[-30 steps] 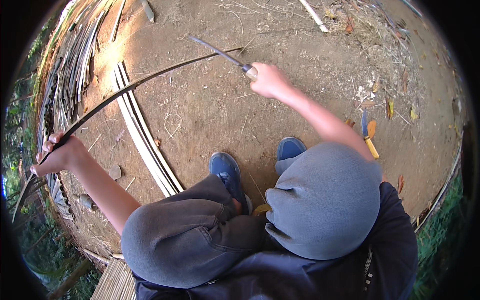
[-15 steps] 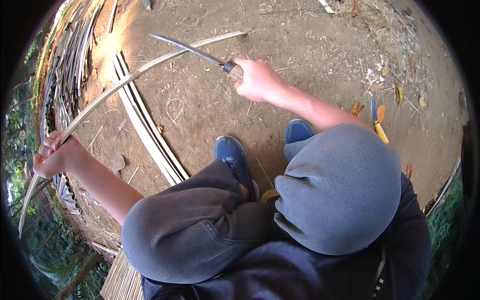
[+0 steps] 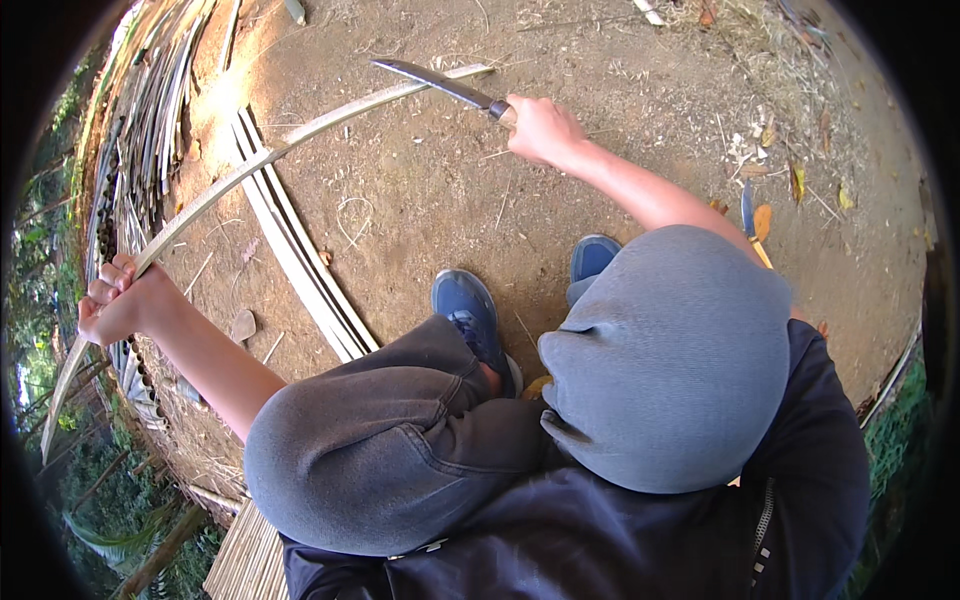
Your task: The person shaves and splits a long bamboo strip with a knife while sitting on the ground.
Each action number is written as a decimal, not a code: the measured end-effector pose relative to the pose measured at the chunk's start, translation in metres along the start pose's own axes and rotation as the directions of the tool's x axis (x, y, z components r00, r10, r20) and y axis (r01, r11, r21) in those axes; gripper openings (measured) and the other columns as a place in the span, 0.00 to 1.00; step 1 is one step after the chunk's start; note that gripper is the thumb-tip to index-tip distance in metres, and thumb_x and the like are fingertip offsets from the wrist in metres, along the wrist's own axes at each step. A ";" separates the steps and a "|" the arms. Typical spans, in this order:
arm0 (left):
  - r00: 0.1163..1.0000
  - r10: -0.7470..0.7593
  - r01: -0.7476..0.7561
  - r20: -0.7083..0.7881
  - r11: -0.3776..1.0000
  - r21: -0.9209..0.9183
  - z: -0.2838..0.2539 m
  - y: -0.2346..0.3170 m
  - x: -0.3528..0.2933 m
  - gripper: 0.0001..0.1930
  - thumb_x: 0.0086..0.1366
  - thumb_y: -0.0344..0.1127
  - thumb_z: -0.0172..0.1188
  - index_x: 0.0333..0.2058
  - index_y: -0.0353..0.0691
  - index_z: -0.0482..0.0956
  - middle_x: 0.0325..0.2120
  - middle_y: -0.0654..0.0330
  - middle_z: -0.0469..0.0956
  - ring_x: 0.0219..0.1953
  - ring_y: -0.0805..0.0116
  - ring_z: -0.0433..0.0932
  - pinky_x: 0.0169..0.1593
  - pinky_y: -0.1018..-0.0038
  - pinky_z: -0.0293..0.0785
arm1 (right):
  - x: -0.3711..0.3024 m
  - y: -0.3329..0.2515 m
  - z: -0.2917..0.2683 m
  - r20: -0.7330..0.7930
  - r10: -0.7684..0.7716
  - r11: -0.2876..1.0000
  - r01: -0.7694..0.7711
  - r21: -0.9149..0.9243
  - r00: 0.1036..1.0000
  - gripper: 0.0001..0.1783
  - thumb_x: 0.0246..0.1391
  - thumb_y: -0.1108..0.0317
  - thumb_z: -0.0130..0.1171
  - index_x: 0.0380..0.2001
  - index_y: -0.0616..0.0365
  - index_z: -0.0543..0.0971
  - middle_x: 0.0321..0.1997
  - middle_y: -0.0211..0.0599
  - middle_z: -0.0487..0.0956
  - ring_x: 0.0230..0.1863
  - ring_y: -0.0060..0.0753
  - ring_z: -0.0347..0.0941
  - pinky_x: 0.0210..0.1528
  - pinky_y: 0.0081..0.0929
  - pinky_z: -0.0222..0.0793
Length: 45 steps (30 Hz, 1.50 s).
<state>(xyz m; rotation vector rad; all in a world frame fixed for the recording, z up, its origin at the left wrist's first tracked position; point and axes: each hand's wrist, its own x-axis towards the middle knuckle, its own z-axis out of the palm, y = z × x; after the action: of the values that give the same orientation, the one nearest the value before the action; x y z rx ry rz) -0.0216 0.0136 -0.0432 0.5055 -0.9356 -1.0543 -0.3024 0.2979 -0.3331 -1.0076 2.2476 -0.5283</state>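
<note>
A long pale bamboo strip [image 3: 222, 184] crosses the left half of the view, bowed by the lens. My left hand [image 3: 128, 302] is closed around it towards its near end, which sticks out behind the fist. In my right hand [image 3: 546, 130] is a large knife [image 3: 440, 82], gripped by its wooden handle. Its dark blade lies across the strip close to the far end; whether the edge touches the wood I cannot tell. Below the strip, several split bamboo lengths [image 3: 290, 240] lie side by side on the ground.
Many thin strips [image 3: 165, 100] are piled at the far left. A smaller knife [image 3: 748, 212] with a yellowish handle lies on the dirt at right, partly behind my arm, beside dry leaves [image 3: 763, 220]. My shoes [image 3: 466, 310] stand between. A slatted bamboo surface [image 3: 250, 560] shows at lower left.
My right hand has moved right and slightly away, taking the blade along the strip towards its far end. The blade's flat side shows more. My left hand keeps its hold, shifted slightly.
</note>
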 end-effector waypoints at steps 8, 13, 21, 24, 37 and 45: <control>1.000 -0.017 0.017 0.026 1.000 -0.004 -0.008 -0.003 0.012 0.14 0.52 0.39 0.42 0.14 0.53 0.47 0.08 0.70 0.47 0.08 0.73 0.48 0.15 0.76 0.51 | -0.007 0.009 -0.006 0.066 0.118 0.986 -0.125 0.108 0.991 0.20 0.54 0.75 0.51 0.51 0.60 0.72 0.26 0.33 0.73 0.17 0.22 0.64 0.14 0.25 0.63; 0.999 -0.017 0.017 0.042 1.000 0.016 -0.011 0.002 0.015 0.14 0.52 0.40 0.42 0.14 0.53 0.48 0.08 0.70 0.47 0.08 0.73 0.49 0.15 0.76 0.52 | -0.004 0.013 0.005 0.003 0.058 0.998 -0.058 -0.009 0.998 0.18 0.56 0.75 0.50 0.51 0.59 0.73 0.26 0.32 0.73 0.18 0.21 0.65 0.15 0.25 0.64; 0.999 -0.004 0.004 0.035 1.000 0.023 -0.003 -0.001 0.006 0.15 0.54 0.39 0.42 0.14 0.53 0.47 0.08 0.70 0.47 0.09 0.73 0.48 0.15 0.76 0.51 | -0.001 0.029 -0.002 0.022 0.179 0.984 -0.179 -0.020 0.984 0.21 0.54 0.76 0.52 0.53 0.57 0.73 0.27 0.32 0.72 0.20 0.18 0.64 0.16 0.24 0.63; 0.999 -0.017 0.016 0.039 1.000 0.018 -0.007 -0.003 0.012 0.15 0.54 0.41 0.42 0.15 0.53 0.47 0.09 0.69 0.47 0.09 0.73 0.47 0.15 0.75 0.48 | -0.004 0.043 -0.010 0.031 0.225 0.972 -0.227 0.065 0.974 0.21 0.54 0.75 0.52 0.54 0.55 0.73 0.28 0.31 0.72 0.18 0.18 0.62 0.15 0.21 0.59; 0.993 -0.051 0.057 0.105 0.997 -0.050 -0.012 -0.001 0.012 0.14 0.51 0.38 0.43 0.13 0.55 0.47 0.07 0.69 0.47 0.08 0.73 0.50 0.14 0.76 0.52 | -0.070 -0.061 -0.027 0.122 -0.186 0.946 0.144 0.291 0.975 0.17 0.53 0.74 0.55 0.48 0.62 0.73 0.21 0.32 0.74 0.15 0.20 0.67 0.12 0.21 0.62; 0.990 -0.028 0.036 0.136 0.998 -0.052 0.006 0.003 -0.013 0.16 0.53 0.40 0.44 0.12 0.54 0.49 0.08 0.70 0.49 0.08 0.75 0.52 0.15 0.78 0.50 | -0.020 -0.022 -0.021 0.084 0.048 0.977 -0.064 0.205 0.995 0.10 0.60 0.71 0.50 0.44 0.60 0.72 0.26 0.27 0.69 0.18 0.16 0.60 0.15 0.21 0.56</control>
<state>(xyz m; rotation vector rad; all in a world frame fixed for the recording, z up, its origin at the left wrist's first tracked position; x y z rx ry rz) -0.0273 0.0272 -0.0429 0.4086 -1.0178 -1.1512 -0.2946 0.3018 -0.2972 -0.8418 2.0956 -0.6716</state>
